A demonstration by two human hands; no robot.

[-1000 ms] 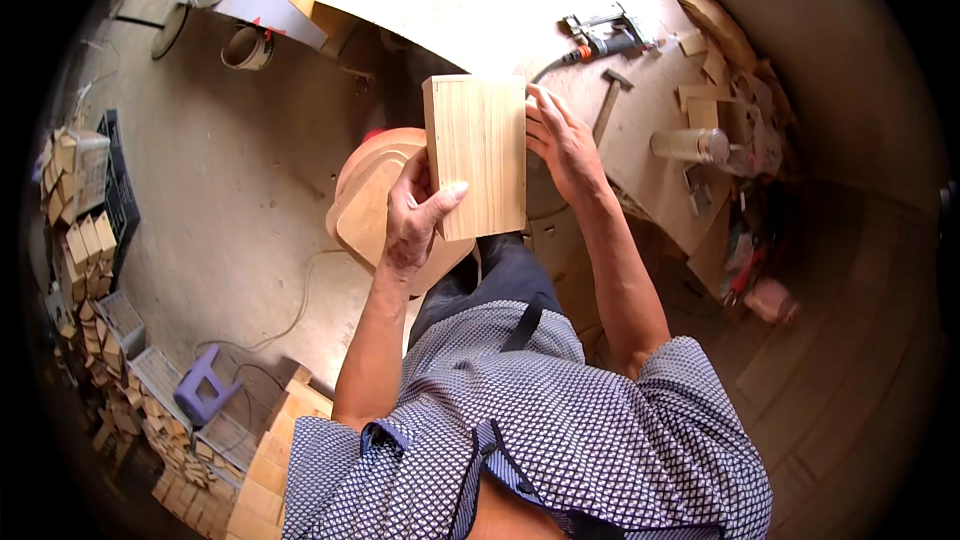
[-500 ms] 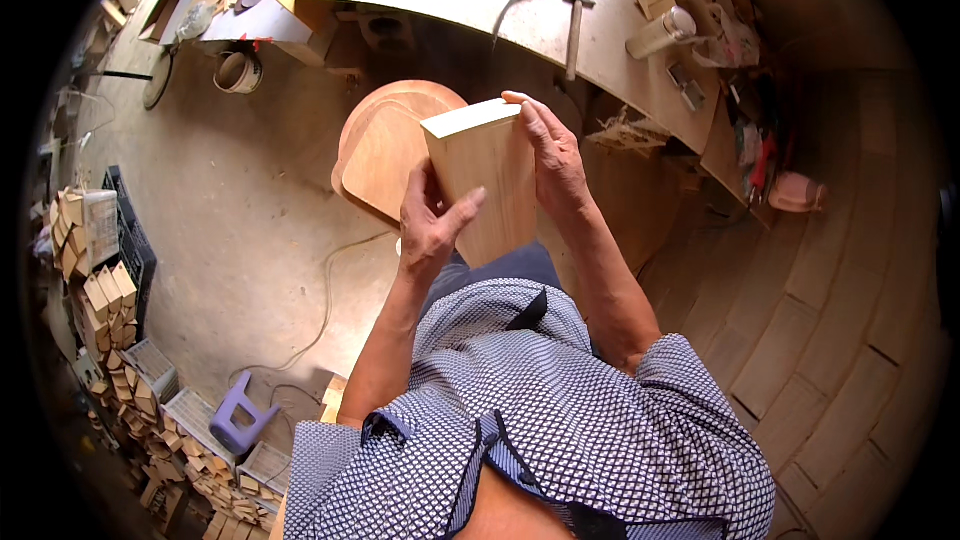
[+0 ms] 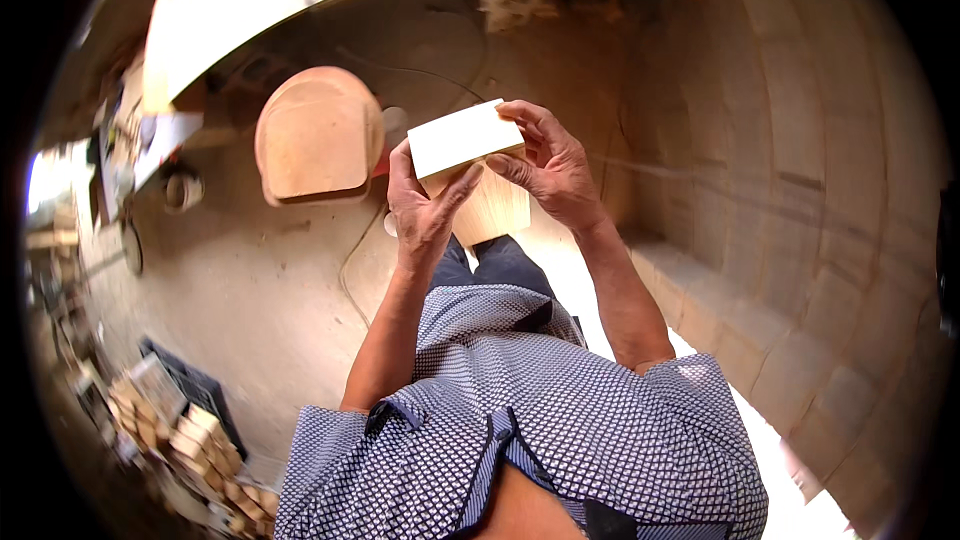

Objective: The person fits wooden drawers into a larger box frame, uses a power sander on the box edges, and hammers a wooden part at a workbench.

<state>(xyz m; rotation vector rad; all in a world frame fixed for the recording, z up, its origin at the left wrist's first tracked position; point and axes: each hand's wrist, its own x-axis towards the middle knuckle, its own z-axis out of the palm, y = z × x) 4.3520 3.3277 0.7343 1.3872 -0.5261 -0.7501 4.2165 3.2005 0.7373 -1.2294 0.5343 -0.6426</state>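
A box-shaped block of pale wood (image 3: 465, 140) is held up in front of my body, its brightly lit end facing upward. Below that end, its longer grained side shows between my hands. My left hand (image 3: 425, 208) grips the left edge, with the thumb against the near side. On the right, my right hand (image 3: 553, 168) closes around the corner, its fingers over the top and its thumb on the near edge. Beyond my left hand stands a wooden stool-like seat (image 3: 318, 145) with a rounded rim.
A long pale workbench (image 3: 240, 15) curves across the far side. Several wood offcuts (image 3: 205, 440) lie heaped at the lower left beside a dark crate (image 3: 205, 390). A cable (image 3: 346, 275) runs along the floor. A bucket (image 3: 183, 192) stands at the left, and a block wall (image 3: 740, 150) rises at the right.
My view has turned to the right, so the bench and seat sit further left and higher. The block has tipped to show more of its end, and my right thumb has come onto its near edge.
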